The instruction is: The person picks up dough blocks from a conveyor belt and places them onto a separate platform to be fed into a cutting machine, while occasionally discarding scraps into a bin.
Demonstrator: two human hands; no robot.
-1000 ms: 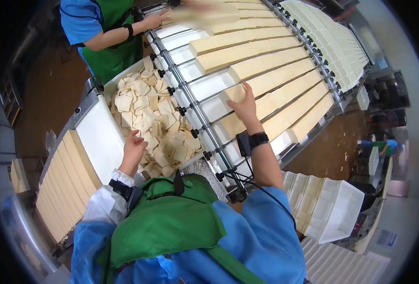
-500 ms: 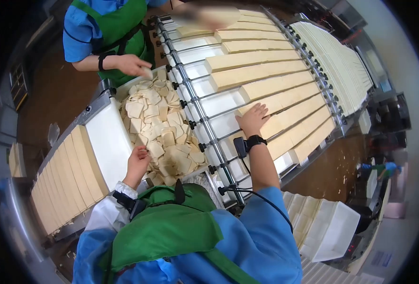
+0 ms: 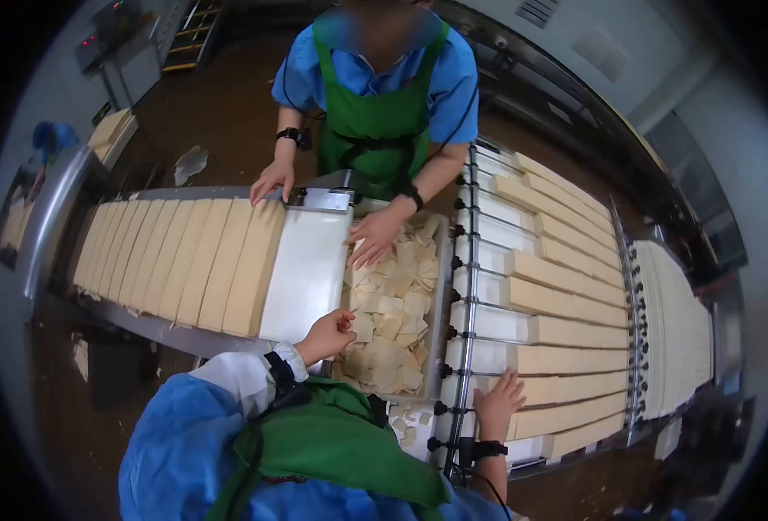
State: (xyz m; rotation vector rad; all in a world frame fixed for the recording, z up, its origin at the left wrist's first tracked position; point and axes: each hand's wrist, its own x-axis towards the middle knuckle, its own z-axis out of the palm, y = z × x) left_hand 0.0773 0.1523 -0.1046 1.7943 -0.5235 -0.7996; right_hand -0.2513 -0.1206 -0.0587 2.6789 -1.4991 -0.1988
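My left hand [image 3: 327, 337] hangs over the near left edge of a bin [image 3: 442, 295], its fingers curled together; whether anything is in them is hidden. Thin, pale, squarish slices [image 3: 392, 326] lie heaped loosely in that bin. To the right, my right hand [image 3: 499, 404] rests with fingers spread at the near end of a long pale block [image 3: 566, 391]. Several such blocks lie side by side in lanes divided by thin metal rods. A metal bar [image 3: 464, 347] with black knobs runs along the lane ends.
Across the bin stands a co-worker in a green apron [image 3: 375, 113], one hand [image 3: 379, 234] over the slices, the other [image 3: 273, 181] at a row of upright pale slabs [image 3: 175, 260]. A white surface [image 3: 306, 278] separates slabs and bin. A ridged white belt [image 3: 672, 330] lies far right.
My view has turned left, so the slab row and co-worker show more fully. The co-worker now reaches to both slabs and bin. My right hand stays spread on the blocks.
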